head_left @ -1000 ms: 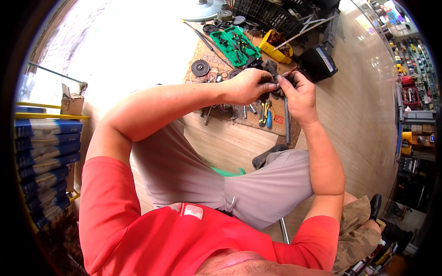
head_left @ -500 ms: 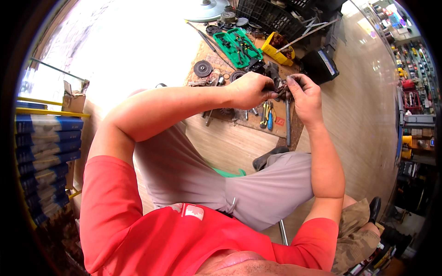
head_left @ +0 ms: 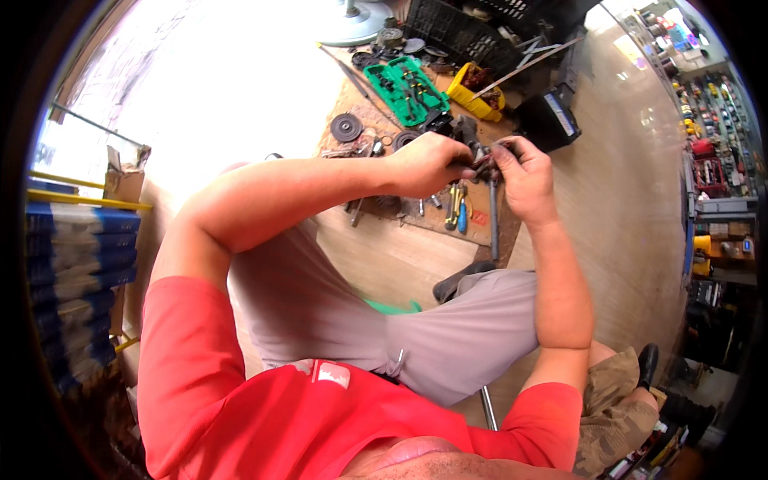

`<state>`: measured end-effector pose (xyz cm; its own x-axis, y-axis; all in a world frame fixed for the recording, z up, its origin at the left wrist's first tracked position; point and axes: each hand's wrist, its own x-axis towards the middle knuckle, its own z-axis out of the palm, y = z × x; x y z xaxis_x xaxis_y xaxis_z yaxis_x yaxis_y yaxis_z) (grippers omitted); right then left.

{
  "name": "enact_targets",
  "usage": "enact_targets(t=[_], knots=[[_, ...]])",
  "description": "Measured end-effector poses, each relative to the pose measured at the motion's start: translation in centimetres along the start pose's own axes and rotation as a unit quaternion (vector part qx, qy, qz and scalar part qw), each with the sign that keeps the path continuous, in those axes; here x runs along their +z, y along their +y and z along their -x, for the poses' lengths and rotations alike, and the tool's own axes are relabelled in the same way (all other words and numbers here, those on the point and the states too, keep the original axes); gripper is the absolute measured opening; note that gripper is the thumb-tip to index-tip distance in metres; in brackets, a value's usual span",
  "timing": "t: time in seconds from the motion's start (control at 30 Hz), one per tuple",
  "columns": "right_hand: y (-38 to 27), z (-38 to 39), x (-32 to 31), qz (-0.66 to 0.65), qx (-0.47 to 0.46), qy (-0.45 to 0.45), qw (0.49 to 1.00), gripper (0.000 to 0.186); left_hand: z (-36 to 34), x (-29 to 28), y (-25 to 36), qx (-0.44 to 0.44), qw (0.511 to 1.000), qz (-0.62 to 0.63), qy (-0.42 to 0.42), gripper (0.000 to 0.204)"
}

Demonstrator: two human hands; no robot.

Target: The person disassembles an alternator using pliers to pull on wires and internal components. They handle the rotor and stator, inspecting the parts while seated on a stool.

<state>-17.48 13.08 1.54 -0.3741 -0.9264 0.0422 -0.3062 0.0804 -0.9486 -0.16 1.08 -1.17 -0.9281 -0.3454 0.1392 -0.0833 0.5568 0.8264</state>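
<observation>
My left hand (head_left: 432,164) and my right hand (head_left: 526,178) meet over the far right of a worn board, both closed with fingertips pinched. Between them is a small dark, greasy metal part (head_left: 485,166), mostly covered by the fingers; its exact kind does not show. Just beneath stands a dark metal fixture (head_left: 466,128), with a long grey bar (head_left: 494,224) reaching toward me. Left of that bar lie a blue-handled screwdriver (head_left: 462,218) and a yellow-and-black-handled tool (head_left: 451,210).
On the board (head_left: 416,220) sit an open green tool case (head_left: 406,90), a round dark disc (head_left: 346,127) and loose metal parts. Behind are a yellow container (head_left: 477,92), a black crate (head_left: 456,40) and a black box (head_left: 548,118). Another person's leg (head_left: 616,392) is at lower right.
The view has shifted slightly, moving the whole scene a little left and down. Both hands stay together at the metal part, with only small finger movement.
</observation>
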Motion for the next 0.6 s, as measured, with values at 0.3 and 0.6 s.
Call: enact_targets(t=[0.3, 0.6], knots=[[-0.61, 0.29, -0.54, -0.061, -0.01, -0.041, 0.997, 0.012, 0.08, -0.12, 0.77, 0.035, 0.998, 0.045, 0.003, 0.016], [0.04, -0.15, -0.77, -0.085, 0.012, -0.01, 0.996, 0.022, -0.17, -0.32, 0.2, -0.016, 1.0, 0.001, 0.016, 0.017]])
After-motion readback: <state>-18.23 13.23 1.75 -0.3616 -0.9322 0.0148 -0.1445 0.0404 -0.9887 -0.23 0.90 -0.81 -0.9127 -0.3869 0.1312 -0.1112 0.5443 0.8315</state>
